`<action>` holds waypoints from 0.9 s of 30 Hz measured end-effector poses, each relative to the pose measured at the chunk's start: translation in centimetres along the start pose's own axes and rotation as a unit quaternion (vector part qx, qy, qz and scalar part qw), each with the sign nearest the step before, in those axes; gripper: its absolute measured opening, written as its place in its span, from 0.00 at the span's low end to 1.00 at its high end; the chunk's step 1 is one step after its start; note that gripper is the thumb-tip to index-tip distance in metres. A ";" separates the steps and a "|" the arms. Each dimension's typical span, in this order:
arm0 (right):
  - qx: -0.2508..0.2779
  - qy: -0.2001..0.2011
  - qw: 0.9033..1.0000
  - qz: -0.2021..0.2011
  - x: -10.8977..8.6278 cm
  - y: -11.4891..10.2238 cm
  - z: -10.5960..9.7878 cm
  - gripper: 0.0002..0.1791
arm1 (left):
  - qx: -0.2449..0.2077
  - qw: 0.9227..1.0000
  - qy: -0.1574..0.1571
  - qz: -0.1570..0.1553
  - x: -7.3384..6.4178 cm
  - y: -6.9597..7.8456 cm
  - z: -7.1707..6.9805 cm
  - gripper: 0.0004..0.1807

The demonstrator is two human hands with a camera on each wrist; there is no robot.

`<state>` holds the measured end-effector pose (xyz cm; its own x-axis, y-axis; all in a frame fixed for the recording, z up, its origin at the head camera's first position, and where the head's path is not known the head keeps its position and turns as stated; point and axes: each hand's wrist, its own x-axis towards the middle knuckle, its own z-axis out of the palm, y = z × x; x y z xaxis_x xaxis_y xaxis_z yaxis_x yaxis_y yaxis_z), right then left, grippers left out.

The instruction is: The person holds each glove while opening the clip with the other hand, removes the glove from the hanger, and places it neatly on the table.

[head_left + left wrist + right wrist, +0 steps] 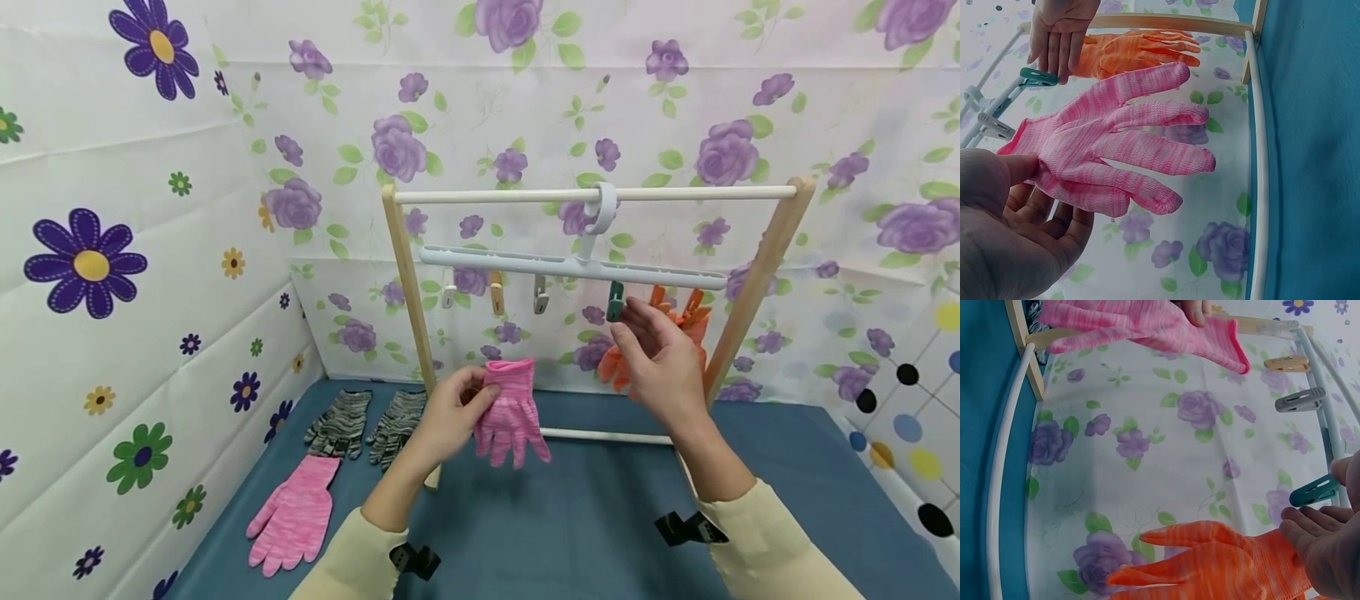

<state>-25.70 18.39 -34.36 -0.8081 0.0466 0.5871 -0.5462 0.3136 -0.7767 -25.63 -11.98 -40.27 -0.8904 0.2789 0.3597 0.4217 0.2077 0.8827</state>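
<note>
My left hand (452, 414) pinches a pink knit glove (513, 412) near its cuff, thumb in front, with the glove's fingers hanging down. In the left wrist view the glove (1116, 137) spreads across the middle. Beside the green clip (616, 302) on the hanger (517, 262) is my right hand (663, 367). Its thumb and fairly straight fingers lie on either side of the clip (1314, 490) in the right wrist view, and I see no firm grip. Just behind that hand an orange glove (1210, 565) hangs from orange clips (693, 302).
A wooden frame (408, 283) with a white top bar (487, 197) carries the hanger. White, tan (497, 293) and grey (541, 295) clips hang along its left half. Another pink glove (294, 517) and two grey-black gloves (339, 423) lie on the blue table (555, 533) at left.
</note>
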 end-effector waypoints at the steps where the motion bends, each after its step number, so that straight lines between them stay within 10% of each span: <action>1: -0.002 0.000 1.000 -0.003 -0.1 0.0 0.0 0.30 | 0.002 1.000 0.002 0.000 -0.1 -0.1 -0.1 0.10; 27: -0.096 0.008 0.993 -0.063 -3.4 1.0 -1.2 0.29 | 0.045 0.998 0.039 -0.026 -3.2 -1.4 -4.0 0.08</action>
<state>-23.20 19.63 -36.87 -0.7313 0.0096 0.6820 -0.5903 0.4921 -0.6399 -24.10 -16.89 -41.47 -0.9203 0.1926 0.3404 0.3858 0.3038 0.8711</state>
